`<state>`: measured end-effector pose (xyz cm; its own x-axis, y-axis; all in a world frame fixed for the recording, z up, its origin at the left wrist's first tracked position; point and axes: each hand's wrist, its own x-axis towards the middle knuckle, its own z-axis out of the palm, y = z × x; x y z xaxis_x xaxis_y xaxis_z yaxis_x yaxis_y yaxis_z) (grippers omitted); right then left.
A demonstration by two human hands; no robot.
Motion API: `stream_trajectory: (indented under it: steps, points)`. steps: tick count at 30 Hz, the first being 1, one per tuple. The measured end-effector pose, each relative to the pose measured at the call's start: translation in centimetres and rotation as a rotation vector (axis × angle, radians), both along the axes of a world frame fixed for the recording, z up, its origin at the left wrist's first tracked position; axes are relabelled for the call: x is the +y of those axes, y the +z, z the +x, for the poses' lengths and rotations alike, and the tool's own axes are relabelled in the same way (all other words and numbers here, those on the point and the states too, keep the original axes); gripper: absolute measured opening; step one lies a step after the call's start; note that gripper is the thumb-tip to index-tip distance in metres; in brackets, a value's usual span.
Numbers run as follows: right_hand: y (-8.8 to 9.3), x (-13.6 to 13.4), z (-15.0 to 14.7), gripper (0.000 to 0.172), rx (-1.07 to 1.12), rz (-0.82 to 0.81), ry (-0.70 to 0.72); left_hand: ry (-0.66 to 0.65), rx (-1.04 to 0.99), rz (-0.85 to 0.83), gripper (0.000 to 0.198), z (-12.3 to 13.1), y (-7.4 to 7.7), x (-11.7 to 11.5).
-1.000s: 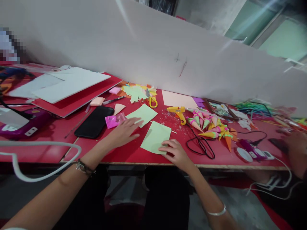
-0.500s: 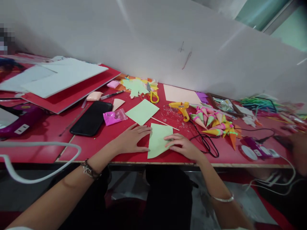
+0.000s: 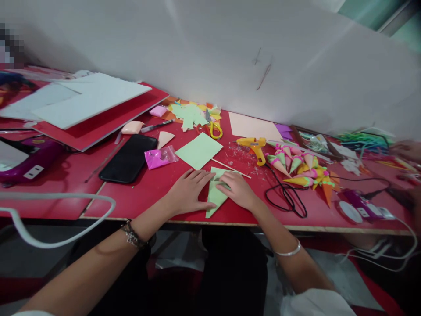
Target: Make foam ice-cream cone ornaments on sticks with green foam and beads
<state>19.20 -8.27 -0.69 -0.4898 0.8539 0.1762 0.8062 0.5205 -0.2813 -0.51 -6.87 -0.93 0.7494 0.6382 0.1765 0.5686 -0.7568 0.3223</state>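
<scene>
A light green sheet of paper lies at the front of the red table, its right side folded over towards the left. My left hand rests along its left edge with fingers stretched out and the thumb on the paper. Curled over the folded part, my right hand grips the paper, and its fingertips are partly hidden. Just behind lies a second green sheet, flat and untouched. A thin white stick is between that sheet and my right hand.
A yellow glue gun with a black cord lies right of several small decorated paper cones' left edge. Yellow-handled scissors rest behind. To the left are a black phone, a pink packet and white boards.
My right hand has moved left and curled, bringing the right side of the green paper over. My left hand stays by the left edge. The view has shifted slightly.
</scene>
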Motion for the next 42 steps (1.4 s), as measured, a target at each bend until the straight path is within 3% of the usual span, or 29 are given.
stream_trajectory:
  steps: [19, 42]
  points:
    - [-0.76, -0.07, -0.41, 0.019, -0.006, 0.053, -0.146, 0.0, 0.047, 0.001, 0.08, -0.11, -0.33, -0.01]
    - [-0.88, 0.09, -0.61, 0.018, -0.045, 0.07, -0.165, -0.03, 0.077, -0.022, 0.079, -0.76, -0.39, -0.48]
